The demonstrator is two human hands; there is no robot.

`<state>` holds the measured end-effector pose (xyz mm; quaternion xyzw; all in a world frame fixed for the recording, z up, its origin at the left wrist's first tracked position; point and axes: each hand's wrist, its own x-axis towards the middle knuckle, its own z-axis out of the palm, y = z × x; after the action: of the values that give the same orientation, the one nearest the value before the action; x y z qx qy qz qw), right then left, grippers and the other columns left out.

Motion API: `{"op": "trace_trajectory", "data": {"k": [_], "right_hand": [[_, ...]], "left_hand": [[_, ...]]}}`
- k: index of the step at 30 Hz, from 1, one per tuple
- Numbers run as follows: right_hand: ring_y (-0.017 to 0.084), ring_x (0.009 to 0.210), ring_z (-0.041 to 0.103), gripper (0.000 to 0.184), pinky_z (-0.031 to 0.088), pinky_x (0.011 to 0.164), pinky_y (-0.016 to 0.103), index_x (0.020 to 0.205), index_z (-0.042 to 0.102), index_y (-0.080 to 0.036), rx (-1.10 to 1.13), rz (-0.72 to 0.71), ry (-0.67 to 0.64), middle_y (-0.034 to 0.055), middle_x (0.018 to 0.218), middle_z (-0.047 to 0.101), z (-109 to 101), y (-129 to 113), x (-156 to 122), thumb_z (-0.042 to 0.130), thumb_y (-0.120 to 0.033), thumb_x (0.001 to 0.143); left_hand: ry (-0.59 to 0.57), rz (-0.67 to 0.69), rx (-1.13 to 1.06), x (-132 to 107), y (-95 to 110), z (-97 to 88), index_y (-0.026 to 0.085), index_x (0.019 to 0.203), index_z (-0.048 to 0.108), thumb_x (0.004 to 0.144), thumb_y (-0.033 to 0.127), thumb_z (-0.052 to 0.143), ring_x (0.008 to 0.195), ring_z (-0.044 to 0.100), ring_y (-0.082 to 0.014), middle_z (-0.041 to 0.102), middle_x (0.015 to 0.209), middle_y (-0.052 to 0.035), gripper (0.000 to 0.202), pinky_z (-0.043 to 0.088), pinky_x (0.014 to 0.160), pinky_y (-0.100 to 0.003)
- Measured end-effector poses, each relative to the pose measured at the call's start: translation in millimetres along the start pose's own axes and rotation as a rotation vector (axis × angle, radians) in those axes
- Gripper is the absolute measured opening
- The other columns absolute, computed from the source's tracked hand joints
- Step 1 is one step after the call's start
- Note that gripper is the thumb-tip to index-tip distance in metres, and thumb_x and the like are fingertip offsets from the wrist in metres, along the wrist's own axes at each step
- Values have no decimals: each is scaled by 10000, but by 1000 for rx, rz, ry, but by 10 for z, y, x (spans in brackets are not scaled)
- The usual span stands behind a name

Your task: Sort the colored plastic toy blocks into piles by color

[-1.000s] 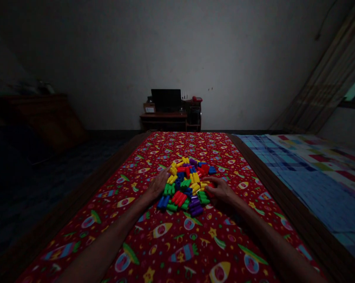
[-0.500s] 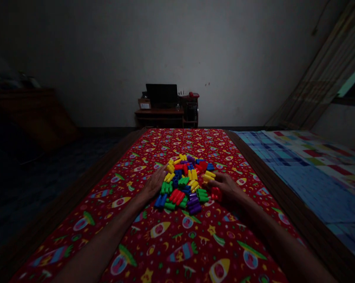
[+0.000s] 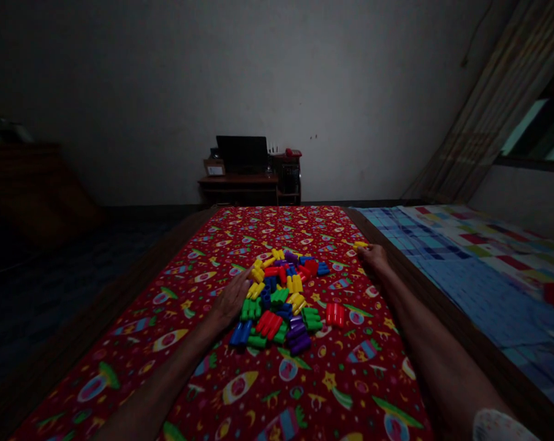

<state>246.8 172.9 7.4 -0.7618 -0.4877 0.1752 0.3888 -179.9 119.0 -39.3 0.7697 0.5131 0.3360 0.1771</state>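
Observation:
Several ridged plastic toy blocks in yellow, red, blue, green and purple lie in a loose pile on a red patterned cloth [image 3: 240, 386]. At the pile's left edge rests my left hand [image 3: 231, 299], its fingers stretched out beside the yellow blocks [image 3: 256, 290] and green blocks [image 3: 251, 309]. Away to the right, near the cloth's right edge, my right hand [image 3: 375, 258] is closed on a yellow toy block [image 3: 360, 245], whose end pokes out past the fingers. One red block [image 3: 335, 315] sits apart, just right of the pile. Purple blocks [image 3: 298, 335] lie at its near side.
Brown fabric borders the cloth on both sides. Blue checked bedding [image 3: 424, 263] spreads on the right. Against the far wall stands a desk [image 3: 240, 181] with a dark monitor [image 3: 242, 153]. A wooden cabinet [image 3: 33, 184] is at the left.
My right hand has moved from the pile's right side out to the right and farther away, taking a yellow block along. My left hand stays by the pile. The view has shifted slightly.

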Motion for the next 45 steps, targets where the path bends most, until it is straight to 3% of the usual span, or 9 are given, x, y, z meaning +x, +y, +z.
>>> {"op": "trace_trajectory", "data": {"k": [3,6,12,16,21,27,35,42,45], "right_hand": [[282,870,680,364,482,686,315,960,728,-77,-276,-38,99,221,946,715,-45,52,-15,531,-366,860],[265,928,665,362,458,761,310,1043,716,-89,-377,-219,91,202,1014,712,-20,-75,-186,452,-291,898],[144,691,595,321,391,642,222,948,717,-161,-102,-807,-394,51,791,692,452,-720,-973,448,-335,945],[177,808,573,343,389,671,251,1185,623,-181,-286,-951,-455,117,1010,648,678,-841,-1340,601,-341,882],[157,800,560,246,409,704,246,1097,623,-186,-210,-834,-518,42,896,622,581,-764,-1194,590,-202,854],[187,884,560,405,442,770,290,1204,560,-175,-169,-866,-574,92,1036,609,535,-735,-1193,664,-289,831],[104,610,520,113,364,547,194,816,633,-159,61,-643,-583,-23,686,591,451,-731,-845,649,-248,747],[127,514,546,246,359,463,200,765,662,-143,159,-226,-44,6,579,613,76,-175,-121,630,-384,724],[159,524,588,295,388,464,223,846,692,-111,152,-45,63,52,629,665,30,45,-14,594,-373,752]], "left_hand": [[7,-23,9,-24,24,-11,141,1397,455,961,518,206,1369,410,-240,481,1458,-103,627,284,1176,-434],[-10,-46,13,-40,63,-32,128,1405,442,956,525,212,1369,409,-248,476,1462,-111,641,284,1174,-441],[-19,-62,-2,-54,67,-43,139,1411,434,954,528,232,1376,399,-249,460,1475,-109,633,268,1177,-454],[-1,-40,6,-56,12,-20,145,1415,432,962,508,228,1374,402,-242,467,1471,-106,615,272,1177,-455],[7,-30,58,-21,38,-27,148,1396,459,953,507,221,1351,434,-251,506,1440,-100,618,314,1158,-446],[-28,-61,62,-17,135,-77,99,1392,456,934,543,195,1350,432,-260,490,1449,-119,689,317,1158,-425],[-12,-74,28,-44,148,-80,132,1390,459,928,556,228,1353,430,-263,482,1458,-112,668,323,1152,-440],[14,-38,59,-8,116,-71,155,1369,485,935,505,242,1314,476,-256,522,1425,-97,609,359,1129,-433],[9,-27,90,1,84,-64,159,1353,502,934,485,243,1297,494,-256,538,1410,-96,591,372,1120,-433]]}}
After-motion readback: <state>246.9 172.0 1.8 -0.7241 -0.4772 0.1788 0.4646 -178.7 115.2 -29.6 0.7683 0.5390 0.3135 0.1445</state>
